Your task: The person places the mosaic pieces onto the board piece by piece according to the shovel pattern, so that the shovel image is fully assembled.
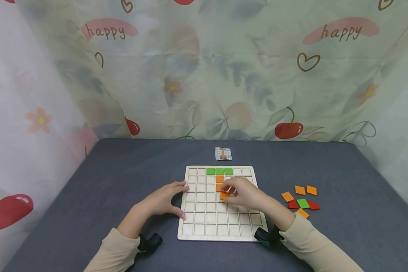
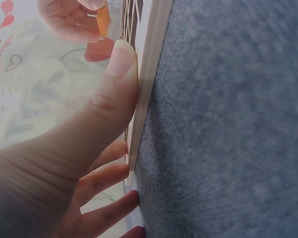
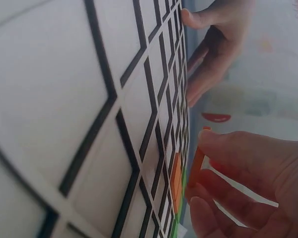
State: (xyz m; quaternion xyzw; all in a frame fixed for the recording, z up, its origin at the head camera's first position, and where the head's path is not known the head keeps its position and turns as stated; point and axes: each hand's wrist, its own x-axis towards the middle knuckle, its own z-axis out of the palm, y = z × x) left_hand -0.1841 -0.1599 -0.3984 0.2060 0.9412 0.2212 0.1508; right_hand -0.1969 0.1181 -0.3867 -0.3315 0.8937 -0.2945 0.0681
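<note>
Two "happy" prints (image 1: pixel 109 29) beyond gridded board (image 1: pixel 210 218)

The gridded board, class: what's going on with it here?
A person's right hand pinches an orange tile over the gridded board, while the left hand rests against its left edge. Three green tiles sit in the far row, two orange ones below the middle one. Loose tiles lie to the right; a small card lies beyond the board.
</note>
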